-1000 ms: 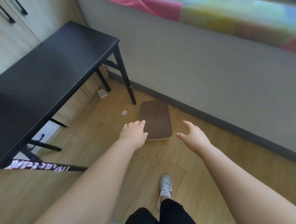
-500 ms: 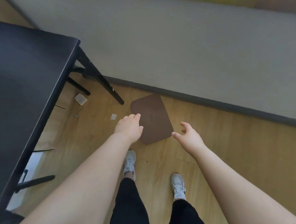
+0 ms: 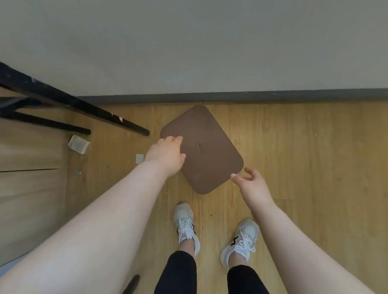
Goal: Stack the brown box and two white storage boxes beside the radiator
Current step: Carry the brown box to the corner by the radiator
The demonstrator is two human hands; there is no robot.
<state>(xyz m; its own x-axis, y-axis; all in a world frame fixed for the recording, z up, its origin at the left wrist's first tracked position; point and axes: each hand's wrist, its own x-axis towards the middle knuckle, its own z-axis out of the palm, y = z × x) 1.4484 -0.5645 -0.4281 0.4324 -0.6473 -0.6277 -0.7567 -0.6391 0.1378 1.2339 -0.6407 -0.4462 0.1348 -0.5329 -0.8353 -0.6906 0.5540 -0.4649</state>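
Black table legs, perhaps a small packet, white sneakers on wood floor.

Box sits on the floor at my 12, rotated corner-on to the wall, far corner just short of the skirting. Left hand overlaps its 9 o'clock edge; right hand hangs just off its 4 o'clock corner. Both shoes at 6 of the box. Table legs at 10. Two small scraps at 9, between legs and box.
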